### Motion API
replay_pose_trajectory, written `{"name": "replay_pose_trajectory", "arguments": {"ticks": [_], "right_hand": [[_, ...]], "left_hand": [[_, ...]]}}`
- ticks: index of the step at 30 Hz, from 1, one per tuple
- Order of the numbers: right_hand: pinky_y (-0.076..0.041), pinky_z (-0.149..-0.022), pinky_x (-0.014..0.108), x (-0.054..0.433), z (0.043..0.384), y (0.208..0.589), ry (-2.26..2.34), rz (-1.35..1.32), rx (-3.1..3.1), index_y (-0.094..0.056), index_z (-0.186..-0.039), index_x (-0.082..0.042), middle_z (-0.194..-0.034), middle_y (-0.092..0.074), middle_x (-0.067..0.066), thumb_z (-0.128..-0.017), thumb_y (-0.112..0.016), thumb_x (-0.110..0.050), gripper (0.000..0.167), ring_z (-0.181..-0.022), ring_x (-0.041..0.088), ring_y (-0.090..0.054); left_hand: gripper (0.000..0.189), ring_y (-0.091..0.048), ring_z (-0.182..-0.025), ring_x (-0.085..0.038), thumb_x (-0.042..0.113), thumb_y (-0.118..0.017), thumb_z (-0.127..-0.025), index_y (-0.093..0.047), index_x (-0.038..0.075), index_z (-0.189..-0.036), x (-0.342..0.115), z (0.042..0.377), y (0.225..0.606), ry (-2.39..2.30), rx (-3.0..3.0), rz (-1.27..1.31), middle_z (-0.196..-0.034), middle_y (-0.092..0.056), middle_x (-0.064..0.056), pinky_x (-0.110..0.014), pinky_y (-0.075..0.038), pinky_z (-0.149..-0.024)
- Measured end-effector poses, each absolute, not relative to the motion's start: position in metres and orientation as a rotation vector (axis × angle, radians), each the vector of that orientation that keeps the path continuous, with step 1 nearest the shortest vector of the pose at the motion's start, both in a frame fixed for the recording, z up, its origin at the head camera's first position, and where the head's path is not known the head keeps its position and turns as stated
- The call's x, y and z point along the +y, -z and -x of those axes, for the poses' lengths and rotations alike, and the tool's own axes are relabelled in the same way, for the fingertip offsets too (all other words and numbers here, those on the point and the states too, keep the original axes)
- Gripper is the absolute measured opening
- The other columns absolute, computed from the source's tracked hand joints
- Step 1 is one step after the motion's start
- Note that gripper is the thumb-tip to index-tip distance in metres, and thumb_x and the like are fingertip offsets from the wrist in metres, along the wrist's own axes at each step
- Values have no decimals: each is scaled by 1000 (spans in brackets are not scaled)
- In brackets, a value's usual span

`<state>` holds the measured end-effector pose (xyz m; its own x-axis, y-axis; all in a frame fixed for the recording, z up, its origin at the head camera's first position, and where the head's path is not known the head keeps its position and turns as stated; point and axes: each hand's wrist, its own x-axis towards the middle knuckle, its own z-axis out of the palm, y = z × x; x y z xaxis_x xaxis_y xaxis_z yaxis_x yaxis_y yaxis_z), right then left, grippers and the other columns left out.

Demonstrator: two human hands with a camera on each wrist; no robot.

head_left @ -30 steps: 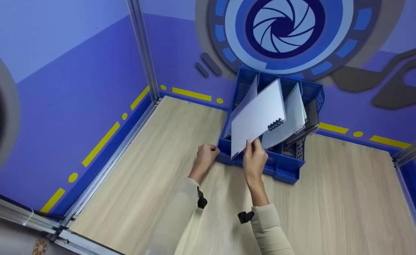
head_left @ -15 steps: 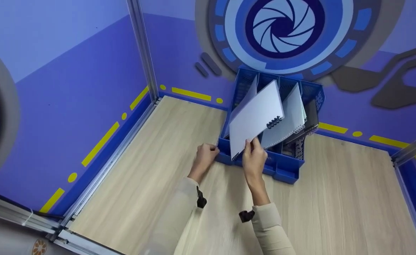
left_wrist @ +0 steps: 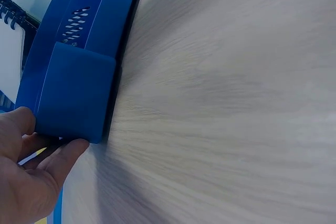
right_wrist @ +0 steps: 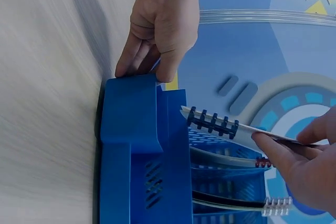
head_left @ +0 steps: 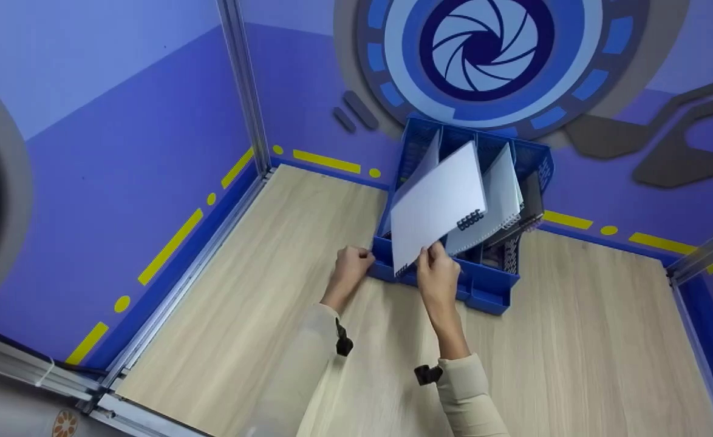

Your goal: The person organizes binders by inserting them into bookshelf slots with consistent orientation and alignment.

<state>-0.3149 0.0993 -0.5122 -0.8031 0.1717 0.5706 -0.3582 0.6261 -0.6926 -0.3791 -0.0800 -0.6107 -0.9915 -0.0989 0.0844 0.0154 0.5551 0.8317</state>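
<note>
A white notebook (head_left: 435,200) with black ring binding leans out over the blue file organizer (head_left: 493,279). My right hand (head_left: 440,278) pinches the notebook's near edge between thumb and fingers; in the right wrist view the notebook (right_wrist: 220,125) shows nearly edge-on. My left hand (head_left: 351,268) grips the organizer's front left corner; the left wrist view has its thumb and fingers spread about the corner of the blue front box (left_wrist: 76,90). Behind the notebook, a pale spiral notebook (head_left: 493,206) and a dark one (head_left: 534,197) stand slanted in the organizer's compartments.
Under the organizer lies a light wood tabletop (head_left: 259,291). A blue-purple printed wall (head_left: 308,91) rises right behind the organizer. Metal profiles (head_left: 244,85) run along the booth's corners and edges. Another pale sheet-like item (head_left: 427,165) stands in the leftmost compartment.
The white notebook has shifted slightly toward me and to the left, with my right hand still pinching it. My left hand has stayed at the organizer's corner.
</note>
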Motion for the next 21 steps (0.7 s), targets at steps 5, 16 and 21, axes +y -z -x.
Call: {"name": "replay_pose_trajectory", "arguments": {"ticks": [5, 16, 21], "right_hand": [[-43, -52, 38, 99, 316, 511, -1118, -145, -2233, -60, -79, 1, -61, -59, 8, -93, -65, 2, 15, -55, 20, -50], [-49, -52, 37, 92, 328, 515, -1194, -160, -2227, -57, -76, 1, -68, -69, 14, -95, -60, 3, 20, -60, 26, -69], [-47, -52, 32, 92, 339, 513, -1222, -126, -2231, -58, -77, 0, -69, -70, 14, -96, -59, 3, 19, -60, 24, -68]], "left_hand": [[39, -35, -57, -9, 14, -65, -90, -45, 20, -57, -79, 380, 611, 1430, -2666, -88, -60, -37, 11, -27, -26, -56], [37, -33, -55, -8, 17, -63, -90, -45, 21, -58, -83, 378, 611, 1459, -2668, -77, -59, -36, 12, -28, -24, -55], [40, -32, -55, -9, 18, -63, -92, -43, 21, -58, -82, 378, 611, 1441, -2677, -61, -59, -35, 11, -28, -24, -55]]}}
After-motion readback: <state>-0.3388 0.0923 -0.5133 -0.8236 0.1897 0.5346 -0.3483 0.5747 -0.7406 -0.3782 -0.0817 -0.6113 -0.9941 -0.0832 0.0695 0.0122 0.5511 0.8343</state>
